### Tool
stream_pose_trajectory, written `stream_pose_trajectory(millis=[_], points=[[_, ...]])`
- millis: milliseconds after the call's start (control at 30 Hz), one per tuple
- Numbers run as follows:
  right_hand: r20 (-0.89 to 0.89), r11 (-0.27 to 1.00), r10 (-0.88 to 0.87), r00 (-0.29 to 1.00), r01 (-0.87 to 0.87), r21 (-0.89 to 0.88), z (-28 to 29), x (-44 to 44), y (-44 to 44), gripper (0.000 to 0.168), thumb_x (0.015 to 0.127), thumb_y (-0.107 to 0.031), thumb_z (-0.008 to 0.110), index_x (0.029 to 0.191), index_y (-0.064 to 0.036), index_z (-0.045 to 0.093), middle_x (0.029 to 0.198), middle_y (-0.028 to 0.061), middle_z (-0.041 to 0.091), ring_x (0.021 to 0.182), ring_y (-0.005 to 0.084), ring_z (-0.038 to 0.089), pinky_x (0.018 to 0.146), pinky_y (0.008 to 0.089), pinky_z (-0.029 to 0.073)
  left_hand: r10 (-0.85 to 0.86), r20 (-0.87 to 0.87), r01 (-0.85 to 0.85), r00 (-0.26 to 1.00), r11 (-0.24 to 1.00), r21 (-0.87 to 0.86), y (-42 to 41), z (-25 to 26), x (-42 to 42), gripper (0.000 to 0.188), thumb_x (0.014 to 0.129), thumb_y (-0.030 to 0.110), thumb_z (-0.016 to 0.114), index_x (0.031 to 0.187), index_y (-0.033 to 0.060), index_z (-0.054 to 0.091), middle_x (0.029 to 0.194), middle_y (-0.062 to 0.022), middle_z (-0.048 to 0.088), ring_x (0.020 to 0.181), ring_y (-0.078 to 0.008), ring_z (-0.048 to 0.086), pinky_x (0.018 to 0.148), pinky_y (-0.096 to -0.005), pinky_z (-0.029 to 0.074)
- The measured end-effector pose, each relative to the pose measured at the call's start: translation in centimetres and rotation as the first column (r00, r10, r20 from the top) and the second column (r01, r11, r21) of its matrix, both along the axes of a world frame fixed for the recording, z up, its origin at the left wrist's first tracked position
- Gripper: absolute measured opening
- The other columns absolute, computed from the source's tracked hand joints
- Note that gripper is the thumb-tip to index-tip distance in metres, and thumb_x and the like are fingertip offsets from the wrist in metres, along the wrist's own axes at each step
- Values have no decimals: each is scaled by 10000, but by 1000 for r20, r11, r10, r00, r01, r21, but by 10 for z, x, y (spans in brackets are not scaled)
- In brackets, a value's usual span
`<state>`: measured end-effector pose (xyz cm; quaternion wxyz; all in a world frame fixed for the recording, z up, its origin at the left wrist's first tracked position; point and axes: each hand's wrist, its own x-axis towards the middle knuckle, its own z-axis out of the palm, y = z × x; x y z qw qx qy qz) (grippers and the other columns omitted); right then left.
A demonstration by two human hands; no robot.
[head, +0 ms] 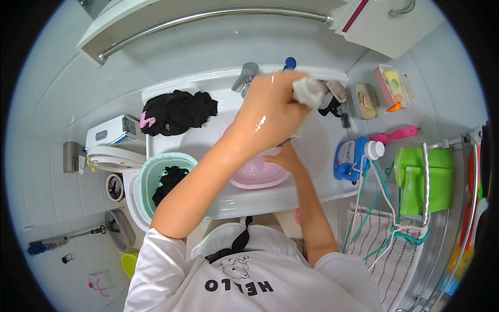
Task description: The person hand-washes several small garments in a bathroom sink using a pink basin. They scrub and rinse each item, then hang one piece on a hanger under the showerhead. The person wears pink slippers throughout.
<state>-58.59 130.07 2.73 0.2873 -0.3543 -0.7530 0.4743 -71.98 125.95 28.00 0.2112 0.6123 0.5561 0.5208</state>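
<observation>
My left hand (273, 113), wet and raised over the sink, is closed around a bunched white cloth (308, 92). Lower down, my right hand (286, 158) has its fingers apart beside the pink basin (260, 186), partly hidden behind my left hand. The pink basin stands in the white sink (319, 156) with liquid in it. Black clothing with a pink print (177, 113) lies on the sink's left side. At the right rear corner lie bunched grey and black socks or small cloths (334, 95). A mint-green tub (146, 187) at the left holds black fabric (169, 181).
A grey metal faucet (246, 76) stands behind the hands. At the right are a blue detergent bottle (351, 159), a pink-handled brush (395, 134), soap boxes (364, 101), and hangers (390, 226) near a metal rail. A towel bar (218, 13) spans the wall above.
</observation>
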Motion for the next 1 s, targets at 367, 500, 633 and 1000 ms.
stream_pose_trajectory(millis=[367,500,633,1000], points=[[-400,740,-317,860,-39,-671,115,-20,43,364,695,-89,623,1029,-12,502,880,78,569,788,166,559,673,294,467,625,264,-562,735,779,-279,-54,-61,-114,157,793,146,546,850,1,564,717,-33,566,660,-95,508,612,-221,407],[-411,833,-183,893,-81,-547,140,-29,38,414,672,-42,617,1063,-5,485,917,74,564,808,148,554,711,284,466,279,151,-152,948,818,-555,-52,-209,-106,487,649,162,702,1042,18,452,897,-109,543,858,-184,533,753,-304,439],[-339,849,-107,934,-92,-521,134,-54,-1,454,668,6,596,1103,-8,466,991,75,553,903,152,538,780,278,445,189,348,-58,918,934,-354,-22,-273,-23,699,631,149,710,1215,33,343,1208,-117,387,1133,-215,363,943,-320,306],[-567,427,-619,543,-374,-823,23,-15,-15,463,831,-454,437,1175,-144,421,1159,10,480,1090,185,429,892,431,355,331,920,-418,212,881,-221,9,-201,27,317,773,155,544,1054,47,444,995,-73,507,949,-161,476,816,-279,386]])
